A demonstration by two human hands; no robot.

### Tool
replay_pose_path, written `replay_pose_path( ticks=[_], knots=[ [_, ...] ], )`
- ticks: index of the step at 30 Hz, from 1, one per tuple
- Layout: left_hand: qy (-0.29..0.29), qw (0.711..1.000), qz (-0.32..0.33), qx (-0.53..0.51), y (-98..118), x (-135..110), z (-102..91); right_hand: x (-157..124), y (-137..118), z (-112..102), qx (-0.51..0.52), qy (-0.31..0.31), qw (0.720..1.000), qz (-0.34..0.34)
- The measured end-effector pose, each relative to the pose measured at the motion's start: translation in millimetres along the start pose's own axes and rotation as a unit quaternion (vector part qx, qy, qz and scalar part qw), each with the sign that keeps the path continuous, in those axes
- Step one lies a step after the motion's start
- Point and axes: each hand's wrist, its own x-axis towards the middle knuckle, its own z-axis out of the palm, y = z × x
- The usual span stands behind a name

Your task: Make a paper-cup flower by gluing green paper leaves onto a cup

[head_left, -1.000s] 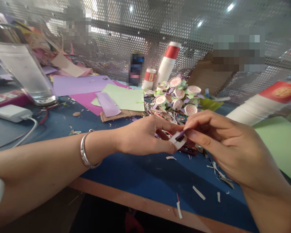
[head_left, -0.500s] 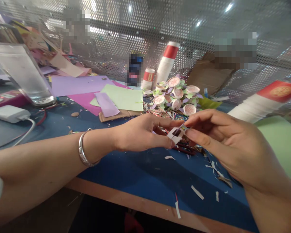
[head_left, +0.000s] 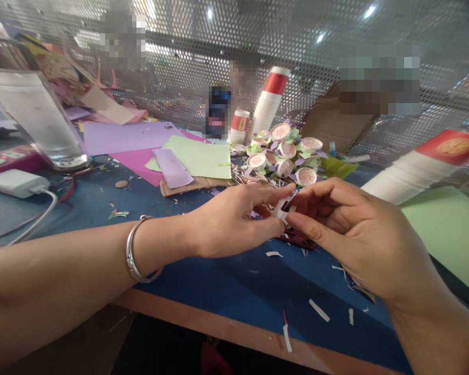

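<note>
- Over the blue table (head_left: 234, 284), head view, I see the left hand (head_left: 234, 221) pinching a small white paper piece (head_left: 281, 211), fingers slightly apart.
- The right hand (head_left: 359, 234) touches it, half-curled; whether it grips, I can't tell.
- Cup stack (head_left: 412, 169): gold emblem on red, unreadable.

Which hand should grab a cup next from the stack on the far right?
Probably the right hand: it's nearer that stack than the left hand. Both hands have fingers on the white piece, though, so the right should let go first.
</note>
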Motion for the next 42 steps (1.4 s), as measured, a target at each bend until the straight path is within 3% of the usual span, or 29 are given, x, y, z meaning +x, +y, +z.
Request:
replay_pose_path(
  ticks=[12, 18, 32, 38, 42],
  knots=[
    [0.007, 0.999, -0.025, 0.028, 4.0, -4.3, 5.7, -2.5, 0.6, 2.1, -0.044, 0.022, 0.998, -0.029],
    [0.028, 0.998, -0.021, 0.05, 1.9, -3.7, 2.9, -0.7, 1.9, -3.0, -0.064, 0.067, 0.995, -0.047],
    [-0.025, 0.996, -0.019, 0.08, -2.7, -1.2, -2.0, -3.2, -0.2, -6.2, -0.045, 0.003, 0.999, 0.005],
    [-0.083, 0.996, -0.019, 0.017, -9.7, 1.4, -6.3, -2.5, -1.6, -6.9, -0.02, -0.014, 1.0, 0.019],
    [-0.09, 0.995, -0.043, -0.026, -11.9, 2.2, -5.3, -1.8, 0.0, -6.8, -0.02, -0.036, 0.999, 0.031]
  ],
)
